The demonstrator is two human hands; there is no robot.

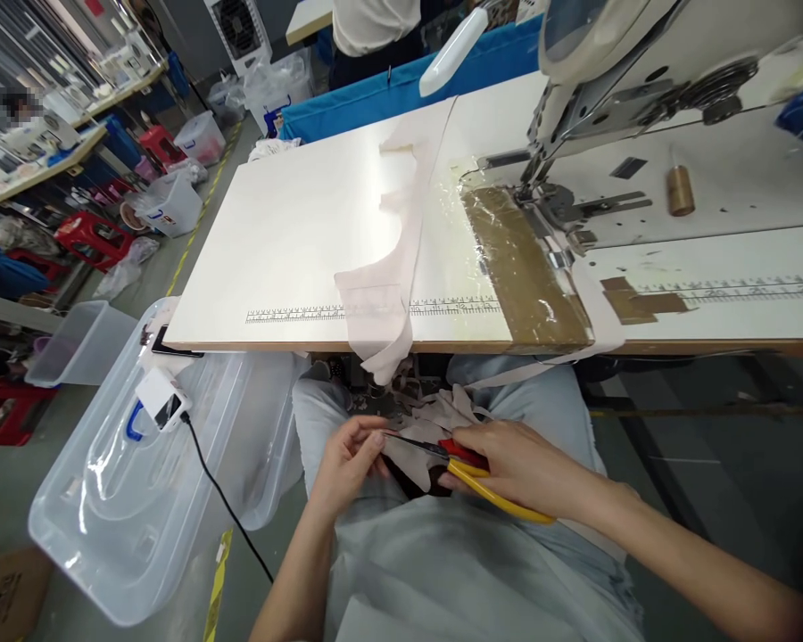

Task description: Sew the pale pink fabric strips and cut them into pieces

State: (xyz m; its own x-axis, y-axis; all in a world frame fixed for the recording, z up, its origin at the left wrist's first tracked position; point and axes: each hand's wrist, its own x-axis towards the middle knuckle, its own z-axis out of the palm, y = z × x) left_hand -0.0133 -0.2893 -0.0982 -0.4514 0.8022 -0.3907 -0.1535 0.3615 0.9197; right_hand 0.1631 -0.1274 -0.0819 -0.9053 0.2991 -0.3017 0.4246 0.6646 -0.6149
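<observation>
My right hand grips a pair of scissors with red and yellow handles, above my lap. Their dark blades point left, toward my left hand. Thumb and fingers of that hand are pinched together at the blade tips, on the edge of a pale greyish-pink fabric piece. Whether the blades are parted is hard to see. More fabric scraps lie between my knees. On the table above, a pale pink cut fabric panel hangs partly over the front edge.
A sewing machine stands on the white table at right, with a fabric strip hanging beside it. A lidded clear plastic bin at left carries a small white device with a black cable. Another person is beyond the table.
</observation>
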